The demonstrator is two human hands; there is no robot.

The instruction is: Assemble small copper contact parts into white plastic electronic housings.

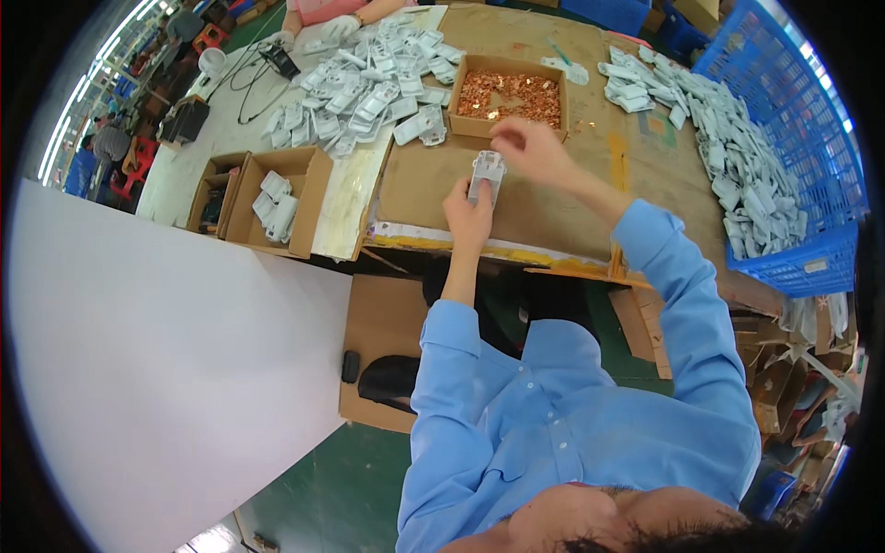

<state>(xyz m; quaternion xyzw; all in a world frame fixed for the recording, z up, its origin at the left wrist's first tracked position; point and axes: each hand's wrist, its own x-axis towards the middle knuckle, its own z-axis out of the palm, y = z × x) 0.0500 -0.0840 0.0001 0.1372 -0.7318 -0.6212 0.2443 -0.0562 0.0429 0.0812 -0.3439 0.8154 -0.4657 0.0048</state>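
My left hand (470, 210) is closed around a small white plastic housing (488, 169), its thumb lying on the near part of it. Just right of the housing's far end is my right hand (530, 147), fingers curled and pinched together; anything between the fingertips is too small to make out. Directly beyond both hands stands a shallow cardboard box (458, 118) of small copper-coloured metal pieces (510, 94). A large heap of similar white housings (373, 88) spreads over the table to the far left.
On the right, more white housings (751, 175) spill from a tipped blue plastic crate (784, 83). Two cardboard boxes (318, 198) stand at the table's left edge, one holding several housings. Across the table are a gloved co-worker's hand (343, 26) and a black device with cables (278, 59).
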